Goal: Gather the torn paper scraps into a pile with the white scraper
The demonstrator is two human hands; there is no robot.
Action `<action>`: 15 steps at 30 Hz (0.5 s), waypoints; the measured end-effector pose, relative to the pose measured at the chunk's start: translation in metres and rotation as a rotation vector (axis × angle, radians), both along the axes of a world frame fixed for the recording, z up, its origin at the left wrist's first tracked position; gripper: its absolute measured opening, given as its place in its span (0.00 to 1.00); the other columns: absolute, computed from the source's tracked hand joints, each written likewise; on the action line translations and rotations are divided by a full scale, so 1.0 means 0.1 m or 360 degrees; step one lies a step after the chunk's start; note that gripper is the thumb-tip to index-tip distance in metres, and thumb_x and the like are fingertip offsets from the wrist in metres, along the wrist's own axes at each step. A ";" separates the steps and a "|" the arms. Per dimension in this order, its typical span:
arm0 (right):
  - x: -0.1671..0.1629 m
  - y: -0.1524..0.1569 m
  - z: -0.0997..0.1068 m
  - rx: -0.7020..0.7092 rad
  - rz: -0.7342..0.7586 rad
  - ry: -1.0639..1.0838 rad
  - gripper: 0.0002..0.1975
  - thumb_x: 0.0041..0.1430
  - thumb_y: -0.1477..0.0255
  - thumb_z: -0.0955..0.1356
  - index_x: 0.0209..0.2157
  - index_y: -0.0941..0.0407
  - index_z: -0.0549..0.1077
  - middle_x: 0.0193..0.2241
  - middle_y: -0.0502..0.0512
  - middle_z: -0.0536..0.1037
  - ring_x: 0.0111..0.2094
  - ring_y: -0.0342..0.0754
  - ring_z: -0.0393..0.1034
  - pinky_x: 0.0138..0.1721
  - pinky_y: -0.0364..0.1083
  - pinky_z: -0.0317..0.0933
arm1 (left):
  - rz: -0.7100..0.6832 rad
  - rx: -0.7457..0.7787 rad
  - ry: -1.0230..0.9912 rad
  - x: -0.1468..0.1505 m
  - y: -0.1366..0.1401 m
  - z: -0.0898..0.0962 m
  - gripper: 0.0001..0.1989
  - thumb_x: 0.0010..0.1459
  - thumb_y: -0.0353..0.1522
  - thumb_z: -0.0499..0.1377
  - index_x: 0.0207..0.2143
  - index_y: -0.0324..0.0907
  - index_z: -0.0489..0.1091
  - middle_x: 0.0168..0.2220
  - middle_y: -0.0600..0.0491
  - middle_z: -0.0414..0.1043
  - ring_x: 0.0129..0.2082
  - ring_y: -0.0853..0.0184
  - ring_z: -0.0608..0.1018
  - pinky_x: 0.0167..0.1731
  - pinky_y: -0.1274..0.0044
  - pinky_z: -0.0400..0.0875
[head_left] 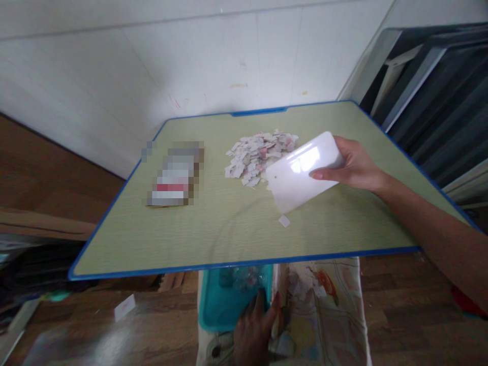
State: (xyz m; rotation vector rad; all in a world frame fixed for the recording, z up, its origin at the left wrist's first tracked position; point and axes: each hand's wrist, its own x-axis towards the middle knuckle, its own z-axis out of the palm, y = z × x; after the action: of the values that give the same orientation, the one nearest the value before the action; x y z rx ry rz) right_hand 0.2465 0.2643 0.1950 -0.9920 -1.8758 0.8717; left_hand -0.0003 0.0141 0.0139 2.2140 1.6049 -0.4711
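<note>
My right hand is closed around a glossy white plastic container, thumb on its near face. It is tilted over the green table, its lower end pointing down-left beside a heap of small paper pieces. Just below that end lies one loose paper piece. Under the table's front edge, my left hand lies at the right side of a teal tray, fingers stretched forward and thumb apart. Clear plastic-looking items are in the tray, partly hidden by the table.
A blurred-out packet or box lies on the table's left. Patterned cloth with paper scraps is beneath the front edge. A card lies on the wooden floor. Dark panels lean at right; a white wall stands behind.
</note>
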 end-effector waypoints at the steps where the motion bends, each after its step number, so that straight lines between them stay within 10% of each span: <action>1: -0.01 -0.04 0.03 0.0091 -0.0018 -0.0053 0.21 0.38 0.70 0.73 0.38 0.53 0.71 0.32 0.48 0.73 0.30 0.45 0.66 0.32 0.43 0.62 | 0.0001 -0.0009 0.0006 0.00 0.00 -0.01 0.62 0.19 0.42 0.70 0.56 0.54 0.39 0.55 0.40 0.56 0.47 0.51 0.67 0.40 0.64 0.68; 15: -0.12 -0.24 0.07 0.0717 -0.0313 -0.0357 0.16 0.40 0.66 0.72 0.32 0.54 0.68 0.23 0.48 0.68 0.23 0.42 0.60 0.25 0.42 0.58 | -0.0015 0.0065 -0.0116 -0.04 -0.05 -0.04 0.61 0.21 0.41 0.69 0.57 0.53 0.37 0.54 0.41 0.57 0.48 0.52 0.66 0.40 0.66 0.67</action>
State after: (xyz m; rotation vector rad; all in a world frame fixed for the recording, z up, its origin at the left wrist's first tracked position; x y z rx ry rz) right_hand 0.2348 0.2402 0.2022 -0.9934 -1.9982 0.2099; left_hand -0.0047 0.0090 0.0102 2.2429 1.5803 -0.3589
